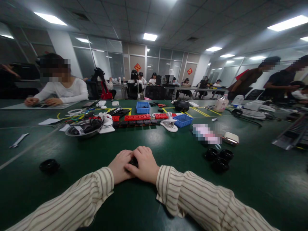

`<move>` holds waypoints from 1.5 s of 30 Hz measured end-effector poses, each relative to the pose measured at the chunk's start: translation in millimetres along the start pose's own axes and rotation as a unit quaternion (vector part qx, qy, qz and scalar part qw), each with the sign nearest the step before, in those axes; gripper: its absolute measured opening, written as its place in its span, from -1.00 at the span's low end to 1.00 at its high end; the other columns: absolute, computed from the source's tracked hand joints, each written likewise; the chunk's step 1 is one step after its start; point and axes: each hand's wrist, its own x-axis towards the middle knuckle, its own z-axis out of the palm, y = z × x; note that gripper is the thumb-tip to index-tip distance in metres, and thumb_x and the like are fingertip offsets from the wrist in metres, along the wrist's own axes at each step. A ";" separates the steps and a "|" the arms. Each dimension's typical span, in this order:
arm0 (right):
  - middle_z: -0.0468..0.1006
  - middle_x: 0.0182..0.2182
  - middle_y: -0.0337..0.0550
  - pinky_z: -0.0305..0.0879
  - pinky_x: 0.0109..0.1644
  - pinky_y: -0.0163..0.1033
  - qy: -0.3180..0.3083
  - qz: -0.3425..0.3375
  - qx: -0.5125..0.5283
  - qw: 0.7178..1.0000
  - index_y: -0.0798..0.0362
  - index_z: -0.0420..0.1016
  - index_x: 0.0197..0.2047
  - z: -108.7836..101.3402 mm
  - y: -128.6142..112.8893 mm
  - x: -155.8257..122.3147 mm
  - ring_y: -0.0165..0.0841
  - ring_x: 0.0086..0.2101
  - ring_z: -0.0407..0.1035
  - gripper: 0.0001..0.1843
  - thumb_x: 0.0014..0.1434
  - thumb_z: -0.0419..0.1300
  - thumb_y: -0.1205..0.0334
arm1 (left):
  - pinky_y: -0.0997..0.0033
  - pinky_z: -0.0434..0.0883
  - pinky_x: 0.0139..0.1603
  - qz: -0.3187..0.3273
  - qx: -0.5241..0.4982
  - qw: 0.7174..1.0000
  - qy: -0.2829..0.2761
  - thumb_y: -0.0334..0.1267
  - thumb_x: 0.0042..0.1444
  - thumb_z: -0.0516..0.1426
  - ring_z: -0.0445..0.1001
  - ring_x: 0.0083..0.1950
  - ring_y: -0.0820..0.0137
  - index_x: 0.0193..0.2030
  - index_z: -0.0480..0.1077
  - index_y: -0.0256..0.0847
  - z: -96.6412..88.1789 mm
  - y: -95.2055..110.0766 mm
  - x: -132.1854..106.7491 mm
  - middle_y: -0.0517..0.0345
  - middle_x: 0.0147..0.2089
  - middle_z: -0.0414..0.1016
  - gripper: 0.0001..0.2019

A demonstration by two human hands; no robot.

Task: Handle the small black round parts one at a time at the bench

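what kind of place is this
Likely an office-style assembly workroom: a long green worktable, red power strips, blue parts bins and other people seated at work. The left hand and right hand cup a small black part.

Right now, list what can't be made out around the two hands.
Head view: dark object, nearly all covered by the left hand and right hand.
Fingers of the left hand: hidden behind the right hand.
Pink-white patch: pixelated.
Black round parts: too small to identify.
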 end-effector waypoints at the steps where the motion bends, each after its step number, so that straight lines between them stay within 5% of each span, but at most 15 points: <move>1: 0.30 -0.34 -0.16 0.07 -0.16 -0.20 -0.006 0.000 -0.006 1.000 0.11 0.30 -0.34 0.4 0.0 0.2 -0.32 -0.27 0.15 -0.67 0.03 0.20 0.00 | 0.10 0.26 0.00 -0.002 -0.011 1.000 -0.002 -0.20 -0.19 0.20 0.32 -0.11 0.17 -0.17 0.30 -0.25 0.1 0.1 0.1 0.02 -0.18 0.36 -0.62; 6: 0.31 -0.36 -0.17 0.06 -0.19 -0.24 -0.016 -0.028 -0.007 0.999 0.11 0.33 -0.35 -1.2 0.3 1.5 -0.34 -0.29 0.15 -0.76 0.02 0.21 0.11 | 0.18 0.30 -0.01 -0.007 -0.055 0.998 -0.020 -0.32 -0.25 0.20 0.33 -0.10 0.20 -0.22 0.35 -0.26 -1.1 -6.3 0.2 0.04 -0.17 0.35 -0.65; 15: 0.41 -0.40 -0.19 0.04 0.02 -0.18 -0.060 -0.262 0.055 0.962 0.11 0.34 -0.42 0.4 1.7 1.5 -0.36 -0.27 0.21 -0.93 -0.06 0.08 0.33 | 0.14 0.23 0.13 0.021 -0.099 0.994 -0.051 -0.25 -0.25 0.24 0.31 0.02 0.14 0.01 0.26 -0.23 -0.7 -14.1 -0.5 0.02 -0.03 0.33 -0.42; 18: 0.41 -0.33 -0.19 0.00 0.07 -0.17 -0.025 -0.232 0.077 0.969 0.11 0.33 -0.31 -1.9 -1.3 -0.5 -0.36 -0.21 0.22 -0.83 -0.06 0.10 0.31 | 0.14 0.18 0.16 0.047 -0.069 0.995 -0.044 -0.28 -0.18 0.20 0.28 0.06 0.17 0.01 0.26 -0.19 3.2 -15.1 -2.4 0.04 0.00 0.33 -0.47; 22: 0.37 -0.26 -0.13 0.07 -0.03 -0.17 0.031 -0.106 0.074 0.991 0.12 0.30 -0.23 -3.0 -2.4 -1.7 -0.32 -0.20 0.19 -0.69 0.00 0.18 0.12 | 0.09 0.20 0.12 0.034 -0.038 0.998 -0.033 -0.21 -0.18 0.22 0.28 0.03 0.14 -0.03 0.27 -0.17 4.2 -11.9 -3.3 0.04 -0.01 0.32 -0.51; 27: 0.32 -0.33 -0.17 0.09 -0.16 -0.23 0.016 -0.005 0.036 0.999 0.12 0.31 -0.31 1.8 0.7 -0.4 -0.34 -0.27 0.16 -0.70 0.03 0.21 0.06 | 0.07 0.27 0.04 0.015 -0.041 0.998 -0.034 -0.19 -0.19 0.23 0.32 -0.04 0.14 -0.04 0.25 -0.22 -1.4 -3.2 -1.1 0.02 -0.08 0.35 -0.48; 33: 0.33 -0.39 -0.20 0.09 -0.17 -0.25 -0.004 -0.072 0.048 0.996 0.11 0.35 -0.37 -0.3 0.5 1.8 -0.38 -0.31 0.18 -0.86 0.00 0.18 0.23 | 0.23 0.36 -0.04 0.007 -0.114 0.992 -0.058 -0.34 -0.23 0.18 0.35 -0.10 0.21 -0.19 0.33 -0.24 -8.0 -2.9 0.6 0.08 -0.15 0.35 -0.64; 36: 0.36 -0.42 -0.21 0.09 -0.09 -0.21 -0.010 -0.165 0.062 0.984 0.09 0.35 -0.43 -0.5 0.7 1.1 -0.39 -0.32 0.21 -0.95 -0.05 0.10 0.34 | 0.22 0.32 0.03 0.031 -0.129 0.988 -0.080 -0.33 -0.23 0.19 0.33 -0.06 0.19 -0.25 0.36 -0.23 -9.6 -4.2 2.3 0.08 -0.14 0.36 -0.69; 40: 0.37 -0.51 -0.24 0.03 0.09 -0.19 -0.024 -0.284 0.056 0.957 0.06 0.30 -0.49 1.6 0.6 -1.3 -0.39 -0.33 0.22 -0.91 -0.02 0.01 0.36 | 0.17 0.28 0.08 0.042 -0.121 0.988 -0.087 -0.30 -0.22 0.20 0.32 -0.01 0.17 -0.08 0.33 -0.23 -10.9 -5.4 2.8 0.06 -0.06 0.35 -0.54; 45: 0.43 -0.40 -0.20 0.04 0.08 -0.21 0.000 -0.253 0.095 0.963 0.08 0.32 -0.35 -1.0 -2.4 -3.0 -0.41 -0.28 0.26 -0.87 0.00 -0.01 0.36 | 0.14 0.23 0.13 0.051 -0.117 0.987 -0.096 -0.26 -0.17 0.19 0.28 0.05 0.16 -0.04 0.30 -0.20 -8.5 -8.6 0.8 0.04 0.01 0.32 -0.53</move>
